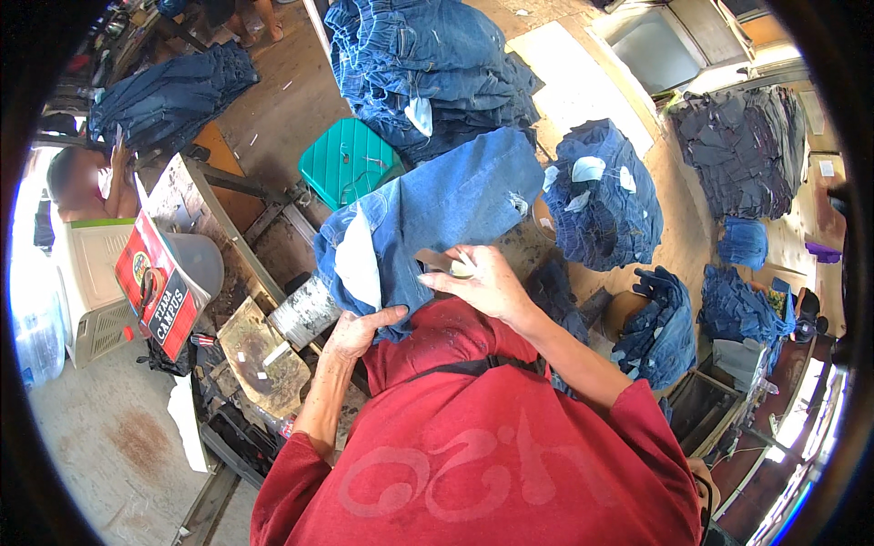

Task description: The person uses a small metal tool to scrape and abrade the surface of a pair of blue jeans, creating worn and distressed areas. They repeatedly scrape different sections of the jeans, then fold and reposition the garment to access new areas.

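Left grip (357, 329) clamped the denim garment (437, 218) at its hem; right grip (482, 280) pinched a small tan tag (437, 259) against it

Blue denim garment (455, 196) (white pocket lining (358, 259)); teal stool (349, 159).

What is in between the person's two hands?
In the head view, folded blue denim cloth lies between the left hand and the right hand; both touch it.
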{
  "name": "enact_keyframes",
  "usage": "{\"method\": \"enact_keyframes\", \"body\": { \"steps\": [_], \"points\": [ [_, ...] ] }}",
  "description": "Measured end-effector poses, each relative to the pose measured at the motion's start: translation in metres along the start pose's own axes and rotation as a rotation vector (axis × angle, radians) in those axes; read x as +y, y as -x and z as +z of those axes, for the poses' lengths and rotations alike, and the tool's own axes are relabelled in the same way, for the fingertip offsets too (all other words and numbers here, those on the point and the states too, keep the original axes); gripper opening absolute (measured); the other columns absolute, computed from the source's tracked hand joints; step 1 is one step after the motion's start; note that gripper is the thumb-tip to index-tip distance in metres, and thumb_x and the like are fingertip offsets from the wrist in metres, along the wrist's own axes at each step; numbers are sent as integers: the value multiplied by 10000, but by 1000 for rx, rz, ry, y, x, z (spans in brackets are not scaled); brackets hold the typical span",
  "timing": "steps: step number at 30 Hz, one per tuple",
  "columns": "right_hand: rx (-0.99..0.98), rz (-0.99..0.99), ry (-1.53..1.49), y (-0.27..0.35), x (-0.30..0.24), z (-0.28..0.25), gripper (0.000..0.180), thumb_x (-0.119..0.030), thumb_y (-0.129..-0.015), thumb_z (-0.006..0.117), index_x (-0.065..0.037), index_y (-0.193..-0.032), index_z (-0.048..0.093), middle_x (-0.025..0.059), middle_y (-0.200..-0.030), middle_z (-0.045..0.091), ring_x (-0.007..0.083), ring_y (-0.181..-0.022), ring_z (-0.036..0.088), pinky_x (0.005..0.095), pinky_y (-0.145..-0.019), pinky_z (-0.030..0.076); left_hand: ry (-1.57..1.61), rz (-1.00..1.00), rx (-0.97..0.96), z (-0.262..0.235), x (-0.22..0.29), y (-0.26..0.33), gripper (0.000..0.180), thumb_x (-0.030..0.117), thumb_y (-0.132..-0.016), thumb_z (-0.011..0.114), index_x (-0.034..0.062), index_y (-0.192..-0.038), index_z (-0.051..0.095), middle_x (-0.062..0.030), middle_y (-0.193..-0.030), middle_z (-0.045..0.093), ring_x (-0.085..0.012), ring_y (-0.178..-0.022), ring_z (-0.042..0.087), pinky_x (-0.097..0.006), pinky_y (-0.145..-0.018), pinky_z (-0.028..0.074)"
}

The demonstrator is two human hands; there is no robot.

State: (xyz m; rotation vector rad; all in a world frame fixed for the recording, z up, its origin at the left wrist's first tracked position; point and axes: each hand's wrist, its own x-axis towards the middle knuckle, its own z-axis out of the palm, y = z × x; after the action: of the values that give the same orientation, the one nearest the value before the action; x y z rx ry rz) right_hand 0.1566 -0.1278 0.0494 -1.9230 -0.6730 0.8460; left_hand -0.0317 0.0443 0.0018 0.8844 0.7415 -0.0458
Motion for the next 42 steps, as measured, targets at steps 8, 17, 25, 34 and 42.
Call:
{"method": "enact_keyframes", "body": {
  "steps": [8,17,25,34,42],
  "points": [
    [-122,389,-497,-8,28,21,289,-279,-918,908,-100,-870,686,-89,-749,524,35,-618,398,264,-552,319,117,1,231,10,-11,-4,545,-4,-909,827,-6,-1422,640,-102,-1344,720,-239,-1192,693,-409,-1086,541],
    [-277,367,-404,-5,31,9,277,-217,-972,848,-48,-1160,735,-69,-848,616,26,-678,507,245,-599,418,-532,188,764,-36,-2,28,633,130,-932,868,-10,-1449,530,-125,-1304,684,-221,-1155,657,-338,-969,533],
    [-326,6,5,15,40,0,536,-209,-938,860,46,-1373,675,188,-1086,783,221,-965,742,359,-894,571,-25,14,147,45,-1,28,512,389,-1177,456,-7,-1430,657,-75,-1130,750,-127,-678,589,-287,-688,526],
    [-184,18,33,29,20,-22,402,-252,-964,828,-40,-1281,699,84,-685,636,159,-594,559,375,-608,483,-51,-82,-43,56,-3,-2,499,352,-1157,502,122,-1596,564,21,-782,552,-84,-688,550,-273,-686,534],
    [1,-173,412,28,16,-16,304,-373,-1012,740,-146,-814,705,147,-652,679,397,-603,691,473,-520,523,65,-231,-225,37,-4,4,977,-97,-880,600,190,-1748,258,-137,-1470,693,-39,-764,589,-235,-731,571]
  ]
}}
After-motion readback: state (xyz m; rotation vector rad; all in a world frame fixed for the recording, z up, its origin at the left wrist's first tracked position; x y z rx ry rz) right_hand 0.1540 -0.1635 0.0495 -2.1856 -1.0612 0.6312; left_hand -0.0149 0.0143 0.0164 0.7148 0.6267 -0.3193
